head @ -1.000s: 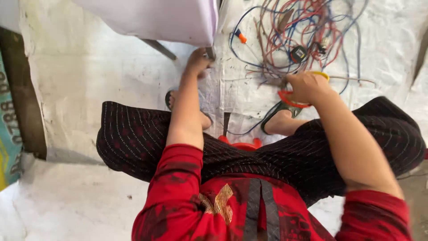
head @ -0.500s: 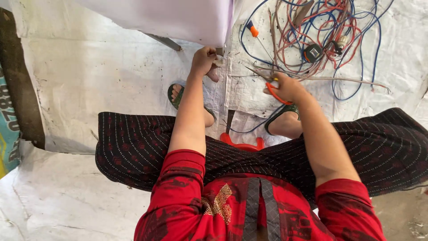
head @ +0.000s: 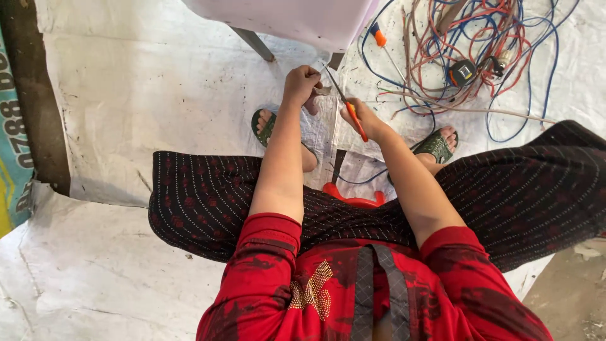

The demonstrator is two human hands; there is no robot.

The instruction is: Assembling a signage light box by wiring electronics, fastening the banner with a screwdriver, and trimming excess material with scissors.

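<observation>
The left hand [head: 302, 82] is clenched around a small grey piece [head: 323, 91] that pokes out just right of its fingers [head: 310, 76]; what the piece is cannot be told. The right hand [head: 361, 120] grasps orange-handled scissors [head: 348, 108], whose thin blades run up and left from its fingers to end just above the grey piece, close to the left hand. Both hands meet over the seam between two white plastic sheets [head: 158, 95] spread on the floor.

Far left of the left fingers, along the frame edge, stands a tall banner [head: 11, 132] in teal with a yellow patch low down; its dark border strip runs beside the sheet's edge. Directly above both hands hangs the rim of a pale lilac chair [head: 297, 22], one grey leg slanting down toward the left fingers.

Up and right of the right fingers lies a tangle of red and blue wires [head: 492, 44], with an orange-handled screwdriver [head: 379, 36] at its left edge and a small black tape measure [head: 463, 72] inside it. Below the hands, green sandals [head: 265, 126] flank a red stool edge [head: 350, 196]. The widest open floor lies left of the left fingers; the right side is crowded with wire.
</observation>
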